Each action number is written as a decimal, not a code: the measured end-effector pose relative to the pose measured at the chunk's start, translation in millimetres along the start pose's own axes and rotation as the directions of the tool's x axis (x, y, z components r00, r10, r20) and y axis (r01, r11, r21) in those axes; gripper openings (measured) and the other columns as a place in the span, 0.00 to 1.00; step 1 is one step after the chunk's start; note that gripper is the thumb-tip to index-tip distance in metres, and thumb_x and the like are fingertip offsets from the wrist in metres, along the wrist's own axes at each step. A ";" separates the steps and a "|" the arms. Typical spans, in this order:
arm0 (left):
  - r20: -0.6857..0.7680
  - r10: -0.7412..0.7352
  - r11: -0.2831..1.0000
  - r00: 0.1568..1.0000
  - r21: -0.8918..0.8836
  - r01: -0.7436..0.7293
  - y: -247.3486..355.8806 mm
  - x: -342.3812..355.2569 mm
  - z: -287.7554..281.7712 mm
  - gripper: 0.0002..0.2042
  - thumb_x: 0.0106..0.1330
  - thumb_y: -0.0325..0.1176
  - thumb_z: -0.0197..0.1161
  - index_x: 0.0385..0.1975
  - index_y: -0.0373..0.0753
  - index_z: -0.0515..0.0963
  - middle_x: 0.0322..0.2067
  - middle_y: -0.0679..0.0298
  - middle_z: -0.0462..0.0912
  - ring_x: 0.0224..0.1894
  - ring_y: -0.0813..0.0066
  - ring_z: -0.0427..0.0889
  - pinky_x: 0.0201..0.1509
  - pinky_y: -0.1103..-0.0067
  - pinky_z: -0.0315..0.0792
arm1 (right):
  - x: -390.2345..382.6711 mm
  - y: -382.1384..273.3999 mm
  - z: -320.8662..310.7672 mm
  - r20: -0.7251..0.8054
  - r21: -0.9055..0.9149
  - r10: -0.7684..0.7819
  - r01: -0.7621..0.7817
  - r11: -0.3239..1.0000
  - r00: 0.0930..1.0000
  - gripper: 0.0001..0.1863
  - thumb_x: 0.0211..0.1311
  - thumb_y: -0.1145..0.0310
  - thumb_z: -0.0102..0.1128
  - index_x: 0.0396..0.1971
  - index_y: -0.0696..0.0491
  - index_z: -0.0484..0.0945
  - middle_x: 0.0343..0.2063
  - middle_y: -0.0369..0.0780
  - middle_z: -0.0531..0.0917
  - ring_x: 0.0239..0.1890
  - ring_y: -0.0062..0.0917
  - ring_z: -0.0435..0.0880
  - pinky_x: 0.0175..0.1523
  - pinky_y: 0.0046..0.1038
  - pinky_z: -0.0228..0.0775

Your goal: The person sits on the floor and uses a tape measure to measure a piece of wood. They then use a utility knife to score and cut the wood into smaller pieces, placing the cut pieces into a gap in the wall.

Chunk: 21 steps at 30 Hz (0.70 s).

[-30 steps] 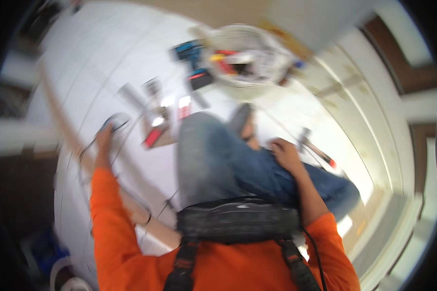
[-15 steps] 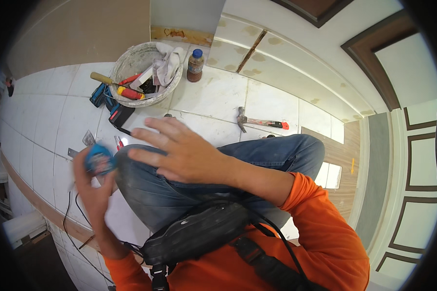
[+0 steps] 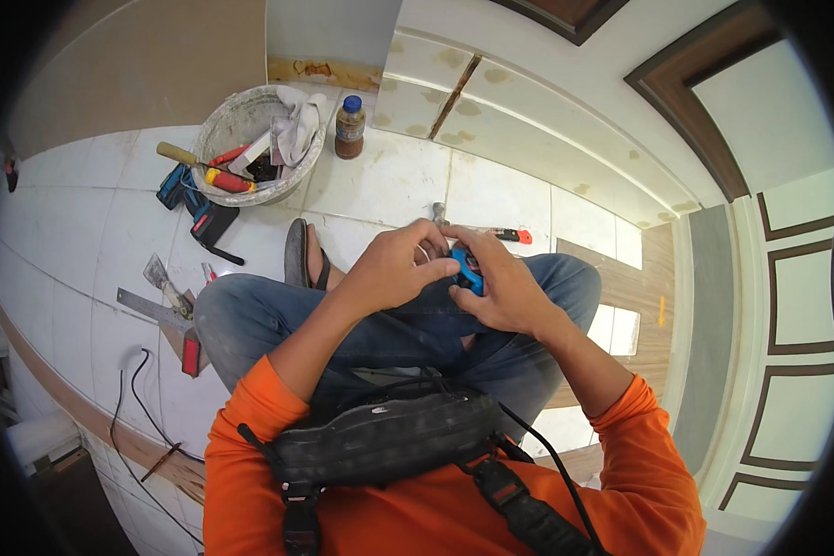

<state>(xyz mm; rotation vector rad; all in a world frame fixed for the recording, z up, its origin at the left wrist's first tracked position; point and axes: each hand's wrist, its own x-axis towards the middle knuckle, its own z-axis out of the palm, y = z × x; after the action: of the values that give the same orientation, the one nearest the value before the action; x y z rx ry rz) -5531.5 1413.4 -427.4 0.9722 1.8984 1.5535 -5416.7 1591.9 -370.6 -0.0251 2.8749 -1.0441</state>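
Above my lap, both hands meet around a compact blue and black tape measure [image 3: 468, 269]. My right hand [image 3: 505, 283] wraps it from the right, fingers curled over its top. My left hand [image 3: 391, 267] is closed at its left side, thumb and fingertips pressed against it; the fingers hide much of the case, and whether any blade is out cannot be made out. Just beyond my hands a claw hammer [image 3: 505, 234] with a black and red grip lies on the tiles, its head partly hidden by my fingers.
A dirty bucket [image 3: 215, 120] of hand tools and rags stands at far left, beside a brown-filled bottle [image 3: 349, 130] with a blue cap. Blue-black power tools [image 3: 215, 227] lie nearby. A scraper [image 3: 162, 278], a metal square [image 3: 144, 304] and a black cable [image 3: 116, 417] are left of my knee.
The tape measure has moved from my left hand, out at the left, to between both hands over my lap. My right hand has swung back right and now grips it.
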 end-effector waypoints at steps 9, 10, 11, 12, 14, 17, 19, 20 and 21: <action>-0.162 0.009 0.999 0.987 0.046 -0.002 -18.1 -1.5 -44.1 0.13 0.61 0.39 0.75 0.31 0.36 0.80 0.23 0.63 0.81 0.25 0.76 0.77 0.33 0.78 0.72 | -7.6 12.0 -81.4 -0.068 -0.373 0.039 -0.062 0.926 0.997 0.15 0.62 0.65 0.64 0.48 0.49 0.82 0.41 0.43 0.83 0.47 0.39 0.83 0.53 0.37 0.76; -0.201 0.027 0.994 0.979 0.105 -0.005 -21.3 1.6 -50.6 0.13 0.61 0.39 0.75 0.31 0.37 0.80 0.24 0.62 0.82 0.26 0.74 0.79 0.33 0.76 0.73 | -9.6 21.4 -99.4 -0.133 -0.367 0.072 -0.116 0.923 0.989 0.15 0.62 0.69 0.63 0.49 0.47 0.82 0.40 0.41 0.83 0.46 0.38 0.83 0.53 0.35 0.76; -0.236 -0.001 0.989 0.972 0.146 0.037 -24.5 5.1 -53.0 0.13 0.61 0.39 0.74 0.32 0.37 0.81 0.24 0.63 0.83 0.26 0.74 0.79 0.33 0.76 0.72 | -6.1 18.9 -121.6 -0.124 -0.491 0.096 -0.145 0.859 0.988 0.15 0.62 0.72 0.62 0.48 0.46 0.82 0.41 0.39 0.83 0.46 0.36 0.83 0.53 0.34 0.77; -0.265 -0.020 0.982 0.964 0.178 0.069 -25.9 11.5 -50.6 0.12 0.62 0.39 0.74 0.32 0.37 0.81 0.24 0.64 0.83 0.26 0.74 0.79 0.33 0.76 0.72 | -10.5 35.1 -145.4 -0.182 -0.545 0.027 -0.124 0.829 0.983 0.14 0.62 0.71 0.63 0.47 0.44 0.83 0.43 0.37 0.83 0.46 0.34 0.83 0.52 0.34 0.77; -0.269 -0.118 0.941 0.956 0.277 0.194 -26.0 21.3 -48.4 0.13 0.64 0.40 0.71 0.41 0.39 0.83 0.31 0.63 0.87 0.30 0.68 0.83 0.38 0.72 0.75 | -7.2 27.9 -176.9 -0.301 -0.640 0.028 -0.224 0.735 0.953 0.09 0.63 0.68 0.67 0.43 0.46 0.84 0.39 0.36 0.84 0.44 0.32 0.84 0.50 0.32 0.77; -0.363 -0.058 0.950 0.930 0.267 0.164 -58.7 34.6 -39.1 0.20 0.65 0.39 0.69 0.55 0.41 0.80 0.42 0.58 0.89 0.40 0.61 0.87 0.46 0.68 0.78 | 12.6 16.7 -217.6 -0.346 -0.815 -0.038 -0.280 0.508 0.938 0.06 0.64 0.63 0.67 0.37 0.46 0.87 0.36 0.34 0.83 0.43 0.30 0.83 0.46 0.34 0.77; -0.217 -0.210 0.882 0.953 0.379 0.280 -80.3 31.8 -35.2 0.25 0.65 0.39 0.69 0.62 0.41 0.76 0.47 0.54 0.87 0.47 0.56 0.86 0.53 0.66 0.77 | 30.8 6.6 -226.2 -0.348 -0.897 -0.080 -0.306 0.320 0.934 0.07 0.66 0.61 0.65 0.37 0.46 0.88 0.36 0.33 0.83 0.46 0.30 0.81 0.46 0.35 0.78; -0.143 -0.283 0.841 0.948 0.437 0.317 -84.4 29.4 -35.1 0.27 0.65 0.39 0.68 0.65 0.41 0.74 0.50 0.52 0.86 0.51 0.54 0.86 0.57 0.65 0.77 | 40.6 4.3 -230.0 -0.334 -0.912 -0.113 -0.291 0.288 0.936 0.07 0.67 0.62 0.64 0.37 0.45 0.88 0.37 0.33 0.83 0.46 0.29 0.81 0.46 0.35 0.78; -0.042 -0.295 0.808 0.955 0.522 0.273 -88.4 25.3 -34.7 0.27 0.65 0.39 0.68 0.65 0.41 0.74 0.50 0.51 0.86 0.53 0.53 0.84 0.59 0.64 0.76 | 51.4 4.3 -232.7 -0.318 -0.927 -0.146 -0.274 0.258 0.937 0.06 0.67 0.62 0.64 0.37 0.45 0.87 0.37 0.33 0.82 0.46 0.29 0.81 0.46 0.35 0.79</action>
<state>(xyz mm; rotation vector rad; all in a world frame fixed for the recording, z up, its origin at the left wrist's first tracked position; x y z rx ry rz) -5592.2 1403.3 -503.9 0.8610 2.3687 0.8449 -5487.2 1741.9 -199.2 0.2260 3.2102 1.0472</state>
